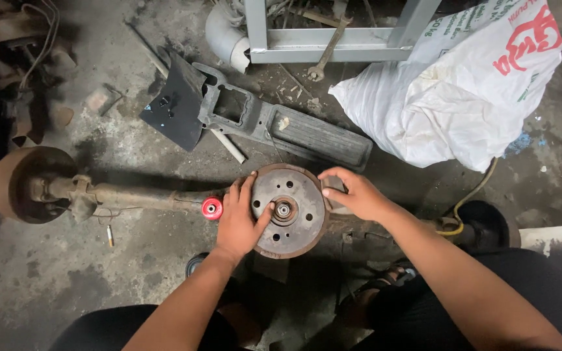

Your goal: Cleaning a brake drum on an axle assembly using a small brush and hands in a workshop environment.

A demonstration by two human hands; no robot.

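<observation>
A rusty round brake drum [292, 201] faces up at the near end of a dirty axle [131, 195] that lies across the floor. My left hand [240, 220] lies spread on the drum's left rim, thumb reaching toward the centre hub [284, 209]. My right hand [352, 193] grips the drum's right rim with bent fingers. A small red cap [213, 208] sits on the axle just left of my left hand. A second rusty drum [24, 184] sits at the axle's far left end.
A white sack [463, 91] lies at upper right. A black flat plate [175, 104] and a long dark metal part [294, 127] lie behind the axle. A grey metal frame [333, 39] with a wrench [326, 55] stands at the top. My sandalled foot [385, 286] is below.
</observation>
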